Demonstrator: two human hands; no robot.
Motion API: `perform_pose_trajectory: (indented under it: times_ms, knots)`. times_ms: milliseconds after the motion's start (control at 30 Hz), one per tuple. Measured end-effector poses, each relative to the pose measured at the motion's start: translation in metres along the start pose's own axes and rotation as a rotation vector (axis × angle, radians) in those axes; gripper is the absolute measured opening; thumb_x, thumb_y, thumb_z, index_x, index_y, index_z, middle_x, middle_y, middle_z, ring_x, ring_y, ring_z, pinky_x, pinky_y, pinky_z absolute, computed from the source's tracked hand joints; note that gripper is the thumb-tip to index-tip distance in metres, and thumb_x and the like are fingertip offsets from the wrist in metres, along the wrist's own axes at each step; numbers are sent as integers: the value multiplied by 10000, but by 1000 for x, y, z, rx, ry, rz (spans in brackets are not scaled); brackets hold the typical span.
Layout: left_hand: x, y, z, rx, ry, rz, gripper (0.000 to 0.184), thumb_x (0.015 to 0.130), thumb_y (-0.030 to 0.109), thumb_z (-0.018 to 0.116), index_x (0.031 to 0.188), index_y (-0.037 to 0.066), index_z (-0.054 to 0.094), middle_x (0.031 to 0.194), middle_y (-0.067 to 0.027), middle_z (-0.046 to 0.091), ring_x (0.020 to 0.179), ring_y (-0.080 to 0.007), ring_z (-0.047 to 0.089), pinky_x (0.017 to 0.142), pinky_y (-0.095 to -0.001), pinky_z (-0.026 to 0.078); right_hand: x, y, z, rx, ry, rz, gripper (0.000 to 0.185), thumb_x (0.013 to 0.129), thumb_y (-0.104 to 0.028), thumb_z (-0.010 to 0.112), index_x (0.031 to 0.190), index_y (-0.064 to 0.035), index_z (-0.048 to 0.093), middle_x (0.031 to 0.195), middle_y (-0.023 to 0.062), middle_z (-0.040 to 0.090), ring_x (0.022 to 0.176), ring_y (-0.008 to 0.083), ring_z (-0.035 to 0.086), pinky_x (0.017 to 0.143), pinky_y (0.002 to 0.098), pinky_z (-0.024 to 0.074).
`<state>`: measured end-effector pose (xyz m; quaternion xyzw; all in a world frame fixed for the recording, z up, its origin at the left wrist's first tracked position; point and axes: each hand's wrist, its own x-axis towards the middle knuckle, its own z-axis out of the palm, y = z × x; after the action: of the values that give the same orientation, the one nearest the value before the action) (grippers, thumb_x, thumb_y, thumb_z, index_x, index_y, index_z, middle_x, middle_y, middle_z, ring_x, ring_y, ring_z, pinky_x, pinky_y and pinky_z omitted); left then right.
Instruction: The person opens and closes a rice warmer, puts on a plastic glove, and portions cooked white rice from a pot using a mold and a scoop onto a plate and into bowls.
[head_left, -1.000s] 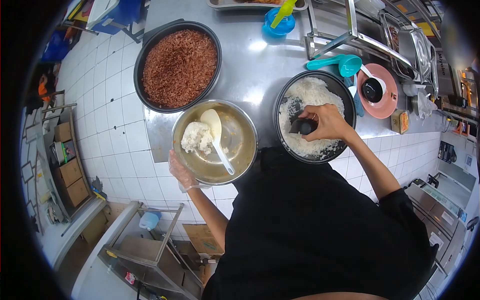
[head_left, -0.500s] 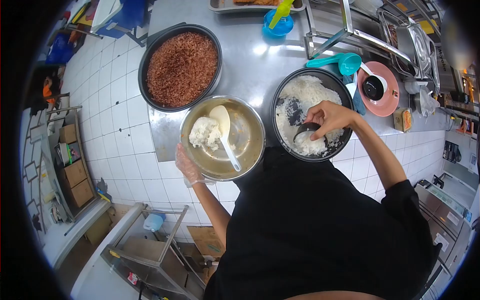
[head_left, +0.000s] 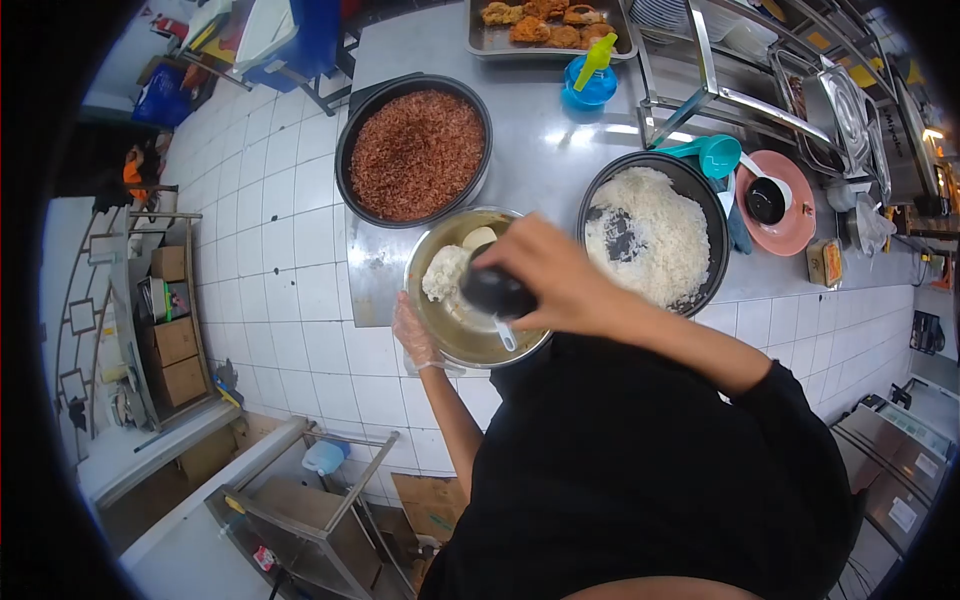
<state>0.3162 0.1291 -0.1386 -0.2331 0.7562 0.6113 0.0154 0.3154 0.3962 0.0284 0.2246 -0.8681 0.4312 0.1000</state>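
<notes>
Cup (head_left: 497, 291) moved over bowl (head_left: 450, 328), right fingers (head_left: 510, 252) gripping it, left fingers' (head_left: 405, 322) state unclear, tabletop (head_left: 535, 150)

Right hand (head_left: 556, 276) and black cup (head_left: 497, 292) are blurred, covering part of the metal bowl (head_left: 448, 330)
The mouth of the cup cannot be seen; the white spoon (head_left: 479, 238) is hidden in its middle, only head and handle end show; the tray (head_left: 500, 49) of fried pieces (head_left: 530, 29) and the stacked plates (head_left: 660, 14) are cut by the upper edge; the print on the small box (head_left: 825, 263) is too small to read
</notes>
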Motion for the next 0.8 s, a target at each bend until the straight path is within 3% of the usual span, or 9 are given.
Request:
perform_pose_trajectory:
  times_ms: [100, 167, 267, 467, 500, 600, 633, 700, 800]
  knots:
    - [28, -66, -8, -246, 51, 31, 716, 1032, 515, 369, 1333, -127, 471, 1256, -190, 560, 1127, -253, 554, 978, -355, 458, -7, -1, 58, -220, -8, -201, 557, 600, -153, 822, 1122, -96, 634, 897, 52, 461, 866, 237, 487, 790, 384, 411]
    - [10, -29, -8, -283, -60, -38, 766, 1032, 543, 313, 1388, -131, 396, 1336, -203, 506, 1207, -261, 514, 1039, -359, 422, -9, -1, 78, -382, 72, -328, 494, 659, -138, 770, 1132, -91, 634, 881, 48, 444, 848, 221, 477, 774, 393, 404]
    - [10, -33, -10, -312, -87, -76, 801, 1030, 572, 272, 1419, -123, 361, 1382, -208, 481, 1250, -263, 492, 1074, -360, 401, -10, -7, 77, -318, 33, -220, 377, 748, -123, 674, 1124, -109, 651, 847, 46, 428, 806, 220, 472, 765, 377, 408]
    - [7, -22, -6, -412, -117, -126, 814, 1025, 593, 243, 1410, -111, 380, 1377, -197, 491, 1246, -260, 494, 1080, -368, 393, -5, -15, 78, -340, 160, -245, 470, 660, -107, 746, 1118, -134, 646, 848, 38, 408, 810, 215, 461, 771, 368, 409]
    - [4, -22, -6, -412, -126, -120, 815, 1024, 597, 238, 1410, -107, 384, 1372, -194, 496, 1245, -260, 495, 1081, -370, 392, -4, -18, 74, -274, 104, -179, 605, 609, -89, 812, 1174, -138, 602, 927, 61, 455, 902, 251, 489, 811, 384, 425]
    - [21, -68, -11, -263, 32, -48, 817, 1019, 609, 225, 1406, -86, 408, 1344, -196, 525, 1240, -265, 504, 1073, -376, 400, -1, -10, 35, 22, 35, 48, 684, 621, -81, 834, 1240, -140, 548, 1033, 97, 493, 1011, 308, 496, 870, 392, 432]
    - [2, -27, -6, -383, -32, -127, 799, 1020, 597, 224, 1396, -77, 431, 1323, -203, 544, 1222, -279, 529, 1067, -384, 412, -5, -1, 15, 110, 30, 104, 799, 592, -121, 871, 1298, -129, 496, 1110, 123, 496, 1086, 346, 476, 910, 391, 429]
    - [-14, -15, -5, -382, 6, -79, 776, 1022, 579, 232, 1392, -70, 442, 1323, -208, 543, 1207, -287, 544, 1055, -389, 429, -11, 17, -43, 37, 91, 96, 769, 561, -156, 875, 1252, -96, 542, 1123, 123, 522, 1056, 338, 488, 902, 379, 430]
    - [-50, -3, 6, -419, 93, 17, 719, 1026, 536, 249, 1416, -40, 428, 1328, -207, 529, 1186, -306, 561, 1010, -403, 473, -36, 58, -123, -288, -17, 168, 731, 553, -88, 826, 1233, -77, 558, 1086, 120, 528, 1051, 326, 506, 944, 387, 428]
